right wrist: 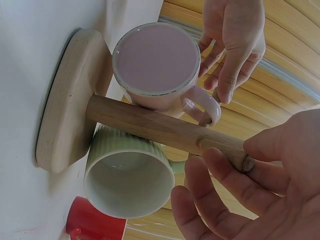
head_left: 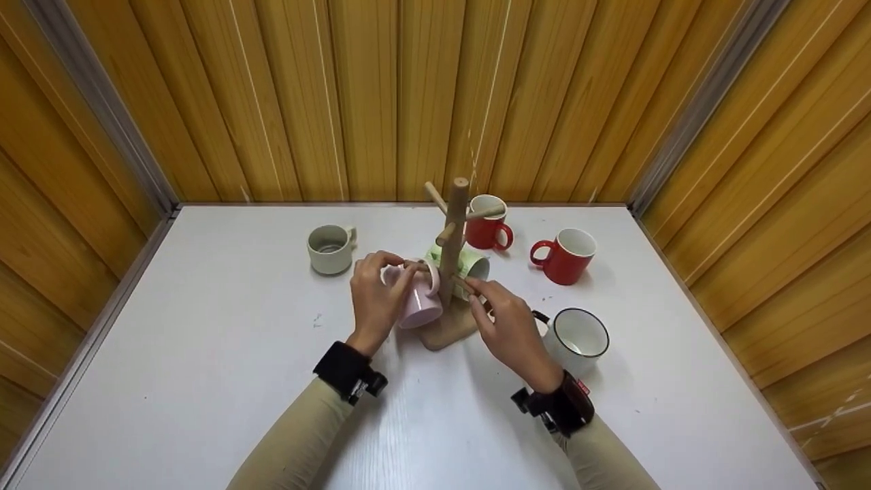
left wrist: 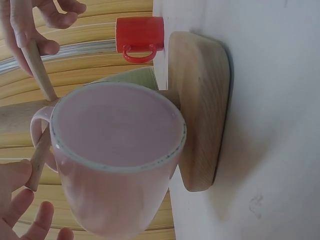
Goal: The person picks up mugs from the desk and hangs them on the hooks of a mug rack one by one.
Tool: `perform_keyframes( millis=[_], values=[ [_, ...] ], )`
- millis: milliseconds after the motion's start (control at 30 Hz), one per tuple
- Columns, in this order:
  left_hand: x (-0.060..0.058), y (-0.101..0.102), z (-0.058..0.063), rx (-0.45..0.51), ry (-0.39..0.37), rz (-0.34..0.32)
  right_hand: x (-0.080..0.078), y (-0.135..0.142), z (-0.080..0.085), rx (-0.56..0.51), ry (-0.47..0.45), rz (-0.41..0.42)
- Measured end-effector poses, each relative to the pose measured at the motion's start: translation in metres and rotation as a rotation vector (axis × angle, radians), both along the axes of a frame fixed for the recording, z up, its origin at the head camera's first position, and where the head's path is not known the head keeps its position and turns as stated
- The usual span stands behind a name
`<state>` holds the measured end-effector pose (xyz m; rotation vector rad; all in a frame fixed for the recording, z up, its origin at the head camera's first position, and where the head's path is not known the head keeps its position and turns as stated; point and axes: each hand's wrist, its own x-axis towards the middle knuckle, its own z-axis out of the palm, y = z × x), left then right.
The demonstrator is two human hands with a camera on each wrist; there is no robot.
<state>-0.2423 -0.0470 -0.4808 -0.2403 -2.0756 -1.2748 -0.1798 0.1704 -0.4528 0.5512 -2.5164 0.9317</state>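
Note:
A wooden mug tree [head_left: 453,224] stands mid-table on its flat base [left wrist: 200,110]. From one low peg [left wrist: 37,172] hangs a pink mug [head_left: 420,307] by its handle, tilted with its bottom toward me. My left hand [head_left: 375,292] pinches the end of that peg between thumb and fingertip. A second low peg [right wrist: 227,155] is pinched by my right hand [head_left: 510,333], its thumb and index finger at the tip. Behind the post is a green mug [right wrist: 129,182], its opening facing right in the head view; its handle is mostly hidden.
Two red mugs, one behind the tree [head_left: 482,235] and one farther right [head_left: 570,262], stand upright. A white enamel mug [head_left: 578,337] with a black rim is beside my right wrist. A pale grey-green mug [head_left: 329,252] stands at left. Wood-patterned walls enclose the table [head_left: 204,354].

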Motion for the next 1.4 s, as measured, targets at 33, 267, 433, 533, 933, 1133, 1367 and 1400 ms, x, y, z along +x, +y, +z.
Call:
perform_keyframes(
  millis=[33,267,433,533,933,1133,1367,1400],
  values=[
    [0.000,0.000,0.000,0.002,-0.002,0.002,0.000,0.000,-0.001,-0.001,-0.001,0.007],
    [0.001,-0.001,-0.001,0.010,-0.014,0.012,0.002,-0.003,-0.003,-0.024,-0.009,0.052],
    [0.001,-0.001,-0.002,0.007,-0.008,0.016,0.003,-0.006,-0.005,-0.037,0.013,0.058],
    [0.001,0.000,-0.002,0.010,-0.003,0.016,0.004,-0.008,-0.006,-0.045,0.017,0.056],
    [0.014,0.006,-0.005,-0.088,0.037,-0.026,0.003,-0.009,-0.007,-0.055,0.064,0.039],
    [0.019,0.008,-0.008,-0.100,0.018,-0.083,0.002,-0.009,-0.010,-0.049,0.080,0.027],
    [0.021,0.009,-0.012,-0.160,-0.022,-0.106,0.000,-0.014,-0.010,-0.041,0.077,0.022],
    [0.021,0.009,-0.013,-0.160,-0.028,-0.106,0.000,-0.014,-0.010,-0.042,0.076,0.024]
  ],
)
